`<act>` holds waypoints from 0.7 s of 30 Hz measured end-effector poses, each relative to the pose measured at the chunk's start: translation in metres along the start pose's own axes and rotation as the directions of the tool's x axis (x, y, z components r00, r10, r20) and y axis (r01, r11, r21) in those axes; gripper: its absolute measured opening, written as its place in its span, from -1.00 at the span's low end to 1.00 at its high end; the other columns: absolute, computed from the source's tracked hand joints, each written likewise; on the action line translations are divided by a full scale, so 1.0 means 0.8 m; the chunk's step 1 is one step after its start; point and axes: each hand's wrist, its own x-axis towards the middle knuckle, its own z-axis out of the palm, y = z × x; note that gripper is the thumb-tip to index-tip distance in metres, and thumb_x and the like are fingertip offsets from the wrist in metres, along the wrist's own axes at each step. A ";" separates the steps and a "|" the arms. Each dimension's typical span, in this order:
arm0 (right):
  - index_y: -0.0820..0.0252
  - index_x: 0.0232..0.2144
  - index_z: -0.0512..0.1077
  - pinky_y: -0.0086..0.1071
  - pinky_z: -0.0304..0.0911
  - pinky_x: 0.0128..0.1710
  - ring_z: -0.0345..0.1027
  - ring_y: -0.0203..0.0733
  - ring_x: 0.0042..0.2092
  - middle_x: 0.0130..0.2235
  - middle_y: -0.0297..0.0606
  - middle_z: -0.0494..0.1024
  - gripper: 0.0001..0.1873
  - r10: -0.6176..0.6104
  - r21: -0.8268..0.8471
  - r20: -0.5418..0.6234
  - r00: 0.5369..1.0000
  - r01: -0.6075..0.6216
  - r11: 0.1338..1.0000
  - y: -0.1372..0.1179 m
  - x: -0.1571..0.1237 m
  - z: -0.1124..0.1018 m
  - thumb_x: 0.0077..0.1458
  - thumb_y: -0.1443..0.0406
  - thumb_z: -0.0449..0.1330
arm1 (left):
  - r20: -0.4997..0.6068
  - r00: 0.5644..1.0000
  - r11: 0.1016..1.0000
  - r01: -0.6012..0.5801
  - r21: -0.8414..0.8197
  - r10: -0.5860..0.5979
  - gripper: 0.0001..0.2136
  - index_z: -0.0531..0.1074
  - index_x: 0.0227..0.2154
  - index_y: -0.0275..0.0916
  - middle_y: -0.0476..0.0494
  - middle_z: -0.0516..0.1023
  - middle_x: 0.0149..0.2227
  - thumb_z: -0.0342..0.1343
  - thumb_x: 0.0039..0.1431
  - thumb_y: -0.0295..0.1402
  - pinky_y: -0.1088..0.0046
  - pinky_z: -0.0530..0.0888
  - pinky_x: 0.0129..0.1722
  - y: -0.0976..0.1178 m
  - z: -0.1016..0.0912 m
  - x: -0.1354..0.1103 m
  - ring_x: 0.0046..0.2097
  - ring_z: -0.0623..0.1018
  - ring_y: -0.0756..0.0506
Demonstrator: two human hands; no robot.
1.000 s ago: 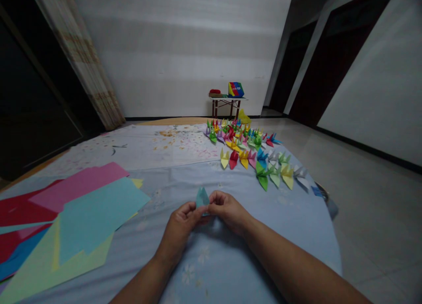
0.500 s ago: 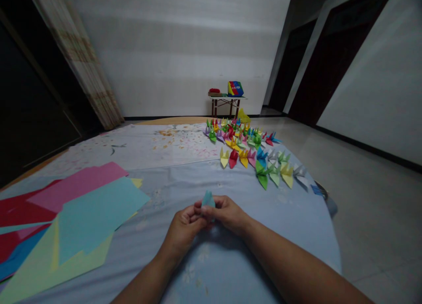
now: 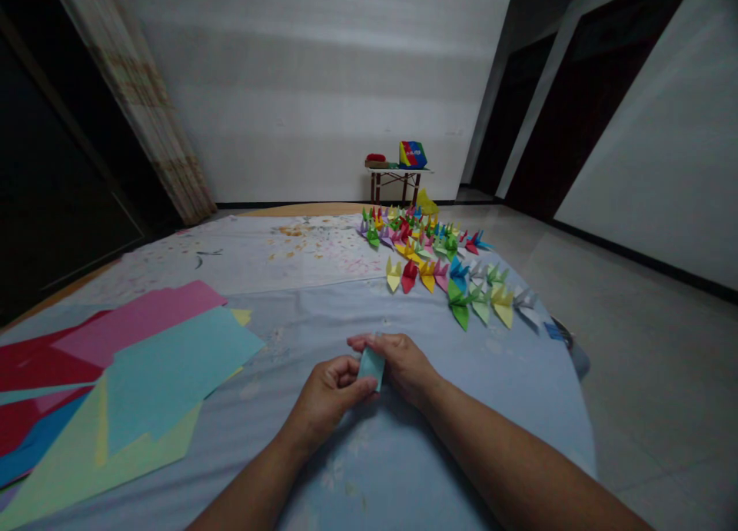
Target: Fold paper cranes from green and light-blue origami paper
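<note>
A small folded piece of light blue paper point(image 3: 371, 365) sits between my two hands, just above the pale blue sheet point(image 3: 357, 308) spread on the floor. My left hand point(image 3: 330, 393) pinches its lower edge with thumb and fingers curled. My right hand point(image 3: 402, 364) closes over its top and right side. Both forearms reach in from the bottom of the view.
Flat sheets of coloured paper point(image 3: 167, 370), teal, pink, red, yellow-green and blue, lie at the left. Rows of several folded paper cranes point(image 3: 443, 266) stand ahead to the right. A small table point(image 3: 397, 180) with a colourful box stands by the far wall. Tiled floor lies at the right.
The folded paper stood upright between my fingertips earlier; now it is turned lower and flatter, with my right hand closed over its top. Both hands stay in nearly the same place.
</note>
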 end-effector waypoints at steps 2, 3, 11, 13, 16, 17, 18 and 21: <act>0.20 -0.41 0.53 -0.24 0.19 -0.13 0.33 -0.11 -0.12 -0.21 -0.14 0.53 -0.69 -0.079 0.059 -0.155 0.985 0.089 0.994 -0.003 0.008 -0.009 -0.08 0.08 0.19 | 0.003 1.000 1.000 0.024 0.008 -0.024 -0.79 0.42 -0.59 -0.32 -0.01 0.50 -0.60 0.30 -0.23 -0.31 0.57 0.38 -0.50 -0.002 -0.001 -0.001 -0.54 0.46 0.04; 0.18 -0.44 0.53 -0.23 0.16 -0.10 0.30 -0.11 -0.08 -0.20 -0.14 0.52 -0.70 -0.115 0.064 -0.216 0.970 0.132 0.989 -0.005 0.011 -0.014 -0.08 0.07 0.19 | -0.007 0.999 0.999 0.042 0.002 -0.042 -0.79 0.42 -0.58 -0.32 -0.02 0.50 -0.60 0.30 -0.24 -0.31 0.57 0.38 -0.50 -0.003 -0.002 0.000 -0.54 0.47 0.03; 0.25 -0.44 0.51 -0.36 0.17 -0.28 0.33 -0.25 -0.37 -0.45 -0.29 0.51 -0.62 0.024 -0.189 0.068 0.997 -0.011 0.982 -0.007 0.000 -0.012 -0.23 0.06 0.28 | -0.170 0.984 0.992 0.022 -0.121 -0.043 -0.71 0.45 -0.40 -0.31 0.01 0.52 -0.54 0.31 -0.26 -0.32 0.57 0.42 -0.42 0.002 -0.009 0.005 -0.50 0.48 0.05; 0.29 -0.53 0.49 -0.43 0.13 -0.41 0.25 -0.35 -0.49 -0.55 -0.35 0.46 -0.64 0.044 -0.203 0.062 0.997 -0.031 0.979 -0.004 -0.003 -0.006 -0.26 0.07 0.29 | -0.165 0.985 0.993 0.026 -0.117 -0.045 -0.69 0.45 -0.39 -0.32 0.00 0.53 -0.54 0.31 -0.26 -0.31 0.57 0.42 -0.43 0.003 -0.008 0.005 -0.49 0.49 0.03; 0.31 -0.60 0.44 -0.47 0.06 -0.49 0.15 -0.41 -0.56 -0.61 -0.38 0.40 -0.63 0.017 -0.192 -0.017 1.000 -0.020 0.981 -0.002 -0.002 -0.001 -0.27 0.07 0.30 | -0.152 0.987 0.995 0.032 -0.098 -0.047 -0.70 0.44 -0.43 -0.33 -0.02 0.53 -0.56 0.32 -0.27 -0.29 0.57 0.41 -0.46 0.005 -0.005 0.004 -0.51 0.50 0.02; 0.31 -0.61 0.43 -0.48 0.05 -0.50 0.13 -0.42 -0.57 -0.62 -0.38 0.39 -0.63 0.014 -0.187 -0.036 0.999 -0.020 0.982 -0.002 -0.002 -0.001 -0.28 0.07 0.30 | -0.154 0.987 0.994 0.027 -0.101 -0.042 -0.70 0.44 -0.43 -0.33 -0.02 0.53 -0.56 0.32 -0.27 -0.29 0.57 0.42 -0.46 0.005 -0.004 0.004 -0.51 0.50 0.02; 0.31 -0.62 0.42 -0.48 0.04 -0.51 0.12 -0.42 -0.57 -0.62 -0.38 0.38 -0.63 0.014 -0.184 -0.052 0.999 -0.023 0.983 -0.002 -0.001 0.000 -0.29 0.07 0.30 | -0.159 0.986 0.994 0.020 -0.110 -0.037 -0.70 0.44 -0.43 -0.33 -0.02 0.54 -0.55 0.32 -0.27 -0.29 0.56 0.42 -0.44 0.005 -0.004 0.004 -0.50 0.51 0.01; 0.31 -0.62 0.41 -0.49 0.01 -0.54 0.09 -0.43 -0.58 -0.64 -0.38 0.36 -0.61 0.005 -0.203 -0.085 0.996 -0.023 0.979 -0.002 0.002 -0.002 -0.28 0.05 0.29 | -0.177 0.983 0.988 0.010 -0.154 -0.038 -0.68 0.44 -0.39 -0.33 -0.06 0.57 -0.47 0.31 -0.26 -0.29 0.52 0.44 -0.36 0.003 -0.003 0.005 -0.44 0.53 -0.01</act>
